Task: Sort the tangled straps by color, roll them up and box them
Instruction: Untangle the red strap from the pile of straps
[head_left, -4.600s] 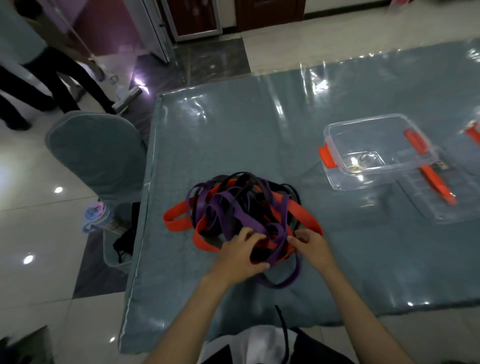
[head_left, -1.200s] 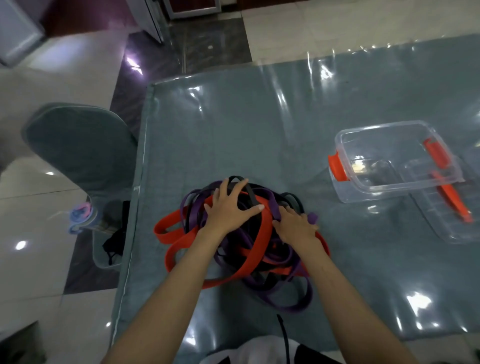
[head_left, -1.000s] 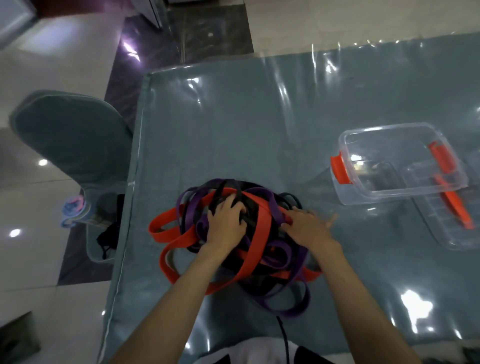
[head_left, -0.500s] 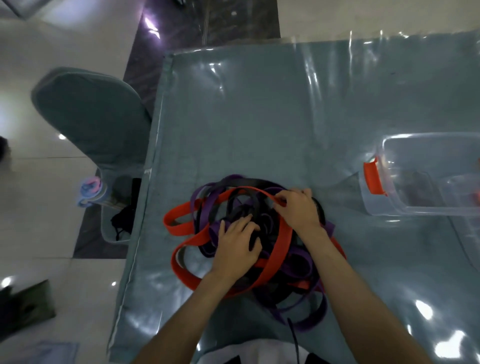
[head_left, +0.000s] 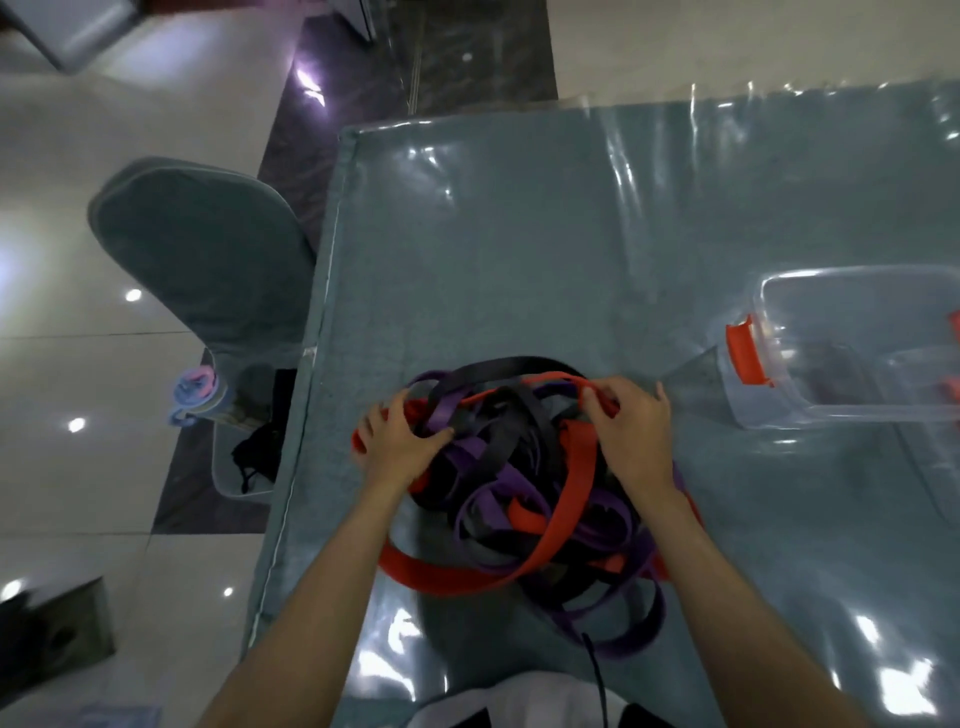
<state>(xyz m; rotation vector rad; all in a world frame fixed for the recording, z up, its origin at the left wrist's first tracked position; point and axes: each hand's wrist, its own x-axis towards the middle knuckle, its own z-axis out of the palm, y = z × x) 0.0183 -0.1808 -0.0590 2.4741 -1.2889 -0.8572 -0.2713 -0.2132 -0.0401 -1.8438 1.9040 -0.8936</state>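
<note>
We see the tangled straps (head_left: 524, 493) heaped in one knot on the near part of the desk (head_left: 519, 260), orange, purple and black bands looped through one another. A long orange strap (head_left: 566, 509) runs diagonally across the top of the heap and curves round its near edge, and a purple loop (head_left: 634, 631) trails out toward the desk's near side. The left hand (head_left: 397, 441) rests on the left side of the heap with its fingers curled loosely over the bands; we cannot tell whether it grips any one of them. The right hand (head_left: 631, 431) lies on the right side of the heap, its thumb and fingers pinched on an orange strap at the heap's far right edge.

To the right of the heap, apart from it, stands a clear plastic box (head_left: 857, 353) with an orange clip (head_left: 745, 356) on its near-left end; it runs out of view at the right edge. The desk is covered in a teal cloth under a glossy clear sheet. Beside the desk's left edge stands a chair (head_left: 208, 254) with a teal cover, on a pale tiled floor (head_left: 67, 364).
</note>
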